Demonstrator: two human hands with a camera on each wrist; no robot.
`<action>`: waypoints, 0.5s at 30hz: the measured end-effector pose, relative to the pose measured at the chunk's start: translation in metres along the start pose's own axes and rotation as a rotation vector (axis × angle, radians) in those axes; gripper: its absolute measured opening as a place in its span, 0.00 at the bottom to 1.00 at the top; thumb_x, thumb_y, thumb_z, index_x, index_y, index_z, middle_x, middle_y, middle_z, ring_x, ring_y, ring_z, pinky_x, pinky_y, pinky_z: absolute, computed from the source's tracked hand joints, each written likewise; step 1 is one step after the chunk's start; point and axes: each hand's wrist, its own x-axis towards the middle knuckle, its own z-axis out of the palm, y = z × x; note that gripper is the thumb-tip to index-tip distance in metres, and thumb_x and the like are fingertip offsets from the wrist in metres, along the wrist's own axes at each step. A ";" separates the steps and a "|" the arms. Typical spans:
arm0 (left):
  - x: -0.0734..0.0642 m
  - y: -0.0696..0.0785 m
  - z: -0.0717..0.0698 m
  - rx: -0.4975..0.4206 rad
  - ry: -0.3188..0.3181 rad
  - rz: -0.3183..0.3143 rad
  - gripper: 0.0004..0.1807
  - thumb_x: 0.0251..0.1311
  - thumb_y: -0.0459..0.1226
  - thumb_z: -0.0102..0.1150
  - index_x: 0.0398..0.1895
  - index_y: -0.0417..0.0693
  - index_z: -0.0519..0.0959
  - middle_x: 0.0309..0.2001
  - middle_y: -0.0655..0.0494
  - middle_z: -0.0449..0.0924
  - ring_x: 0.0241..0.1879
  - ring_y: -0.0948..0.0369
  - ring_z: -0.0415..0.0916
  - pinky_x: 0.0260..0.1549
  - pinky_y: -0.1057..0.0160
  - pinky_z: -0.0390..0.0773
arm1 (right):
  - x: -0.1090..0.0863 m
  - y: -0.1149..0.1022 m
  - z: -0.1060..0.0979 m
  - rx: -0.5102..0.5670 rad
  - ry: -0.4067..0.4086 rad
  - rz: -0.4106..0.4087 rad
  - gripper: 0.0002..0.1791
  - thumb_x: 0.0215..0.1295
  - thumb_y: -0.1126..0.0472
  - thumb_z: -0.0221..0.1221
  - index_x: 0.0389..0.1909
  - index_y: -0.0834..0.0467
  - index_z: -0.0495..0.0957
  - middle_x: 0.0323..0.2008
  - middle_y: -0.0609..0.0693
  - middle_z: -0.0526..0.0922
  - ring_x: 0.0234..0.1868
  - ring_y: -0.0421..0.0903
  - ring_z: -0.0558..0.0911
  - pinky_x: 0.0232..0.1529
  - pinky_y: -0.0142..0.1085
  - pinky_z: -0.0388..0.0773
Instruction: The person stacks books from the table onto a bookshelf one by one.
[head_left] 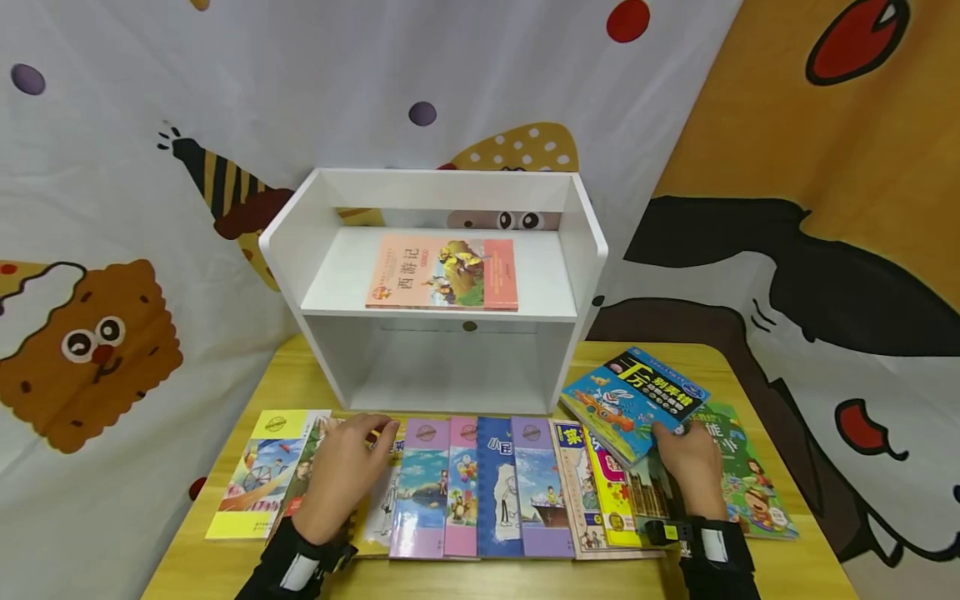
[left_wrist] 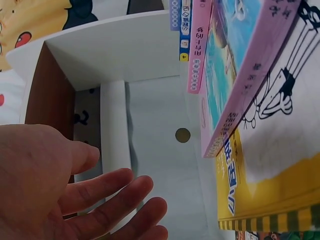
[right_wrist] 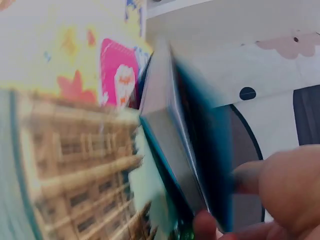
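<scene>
Pinching blue book (head_left: 626,404), right hand (head_left: 692,471) — book's long axis slanting, top toward far right, left hand (head_left: 343,475), fingers apart

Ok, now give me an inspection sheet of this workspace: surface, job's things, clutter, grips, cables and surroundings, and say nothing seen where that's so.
Surface: yellow wood-grain table, bearing a white two-tier bookshelf with a row of books before it.
Job's things: blue rabbit-cover book held over the row's right part; pink Journey to the West book flat on the upper tier.
Clutter: nothing seen.
Left grip: fingers loose, over the row's left part, holding nothing; contact cannot be told.
Right grip: pinches the blue rabbit-cover book by its edge.
Cables: nothing seen.
Surroundings: cartoon-print fabric backdrop behind the table.
</scene>
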 end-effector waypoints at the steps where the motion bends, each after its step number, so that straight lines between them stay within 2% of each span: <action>1: 0.000 0.000 -0.001 -0.004 0.004 0.002 0.12 0.61 0.49 0.56 0.37 0.55 0.83 0.32 0.60 0.82 0.26 0.66 0.74 0.20 0.62 0.76 | 0.000 0.000 0.000 -0.005 0.000 0.007 0.51 0.63 0.31 0.42 0.68 0.71 0.50 0.57 0.77 0.64 0.51 0.73 0.66 0.42 0.63 0.69; 6: 0.001 -0.001 -0.003 0.006 0.003 -0.014 0.12 0.61 0.50 0.56 0.37 0.56 0.83 0.30 0.62 0.82 0.25 0.69 0.73 0.19 0.63 0.75 | -0.001 -0.005 -0.001 -0.052 0.043 -0.020 0.51 0.62 0.29 0.41 0.63 0.73 0.59 0.54 0.76 0.69 0.47 0.71 0.69 0.36 0.58 0.71; 10: 0.000 -0.002 -0.003 0.005 -0.007 -0.024 0.13 0.61 0.52 0.54 0.37 0.57 0.83 0.28 0.63 0.81 0.24 0.70 0.72 0.18 0.65 0.74 | -0.003 -0.007 0.001 -0.050 0.059 -0.019 0.52 0.60 0.29 0.44 0.65 0.73 0.56 0.56 0.76 0.67 0.49 0.72 0.68 0.38 0.61 0.71; 11: 0.000 -0.003 -0.003 0.001 -0.007 -0.023 0.13 0.61 0.52 0.54 0.37 0.57 0.83 0.28 0.63 0.81 0.24 0.70 0.72 0.18 0.65 0.74 | -0.003 -0.007 0.001 -0.035 0.059 -0.006 0.53 0.59 0.29 0.45 0.66 0.72 0.54 0.57 0.76 0.66 0.50 0.73 0.66 0.40 0.62 0.70; 13: -0.001 -0.003 -0.002 0.001 -0.007 -0.025 0.13 0.61 0.52 0.55 0.37 0.58 0.83 0.29 0.63 0.81 0.24 0.70 0.72 0.18 0.65 0.75 | -0.004 -0.006 0.005 0.042 0.082 0.020 0.53 0.58 0.30 0.49 0.69 0.69 0.50 0.52 0.74 0.72 0.47 0.70 0.71 0.40 0.62 0.71; 15: -0.003 -0.003 -0.002 -0.001 -0.011 -0.032 0.12 0.61 0.51 0.56 0.37 0.58 0.83 0.29 0.63 0.81 0.24 0.69 0.73 0.18 0.65 0.75 | -0.004 -0.005 0.010 0.180 0.094 0.052 0.52 0.58 0.32 0.52 0.70 0.65 0.49 0.45 0.70 0.79 0.42 0.64 0.77 0.39 0.58 0.74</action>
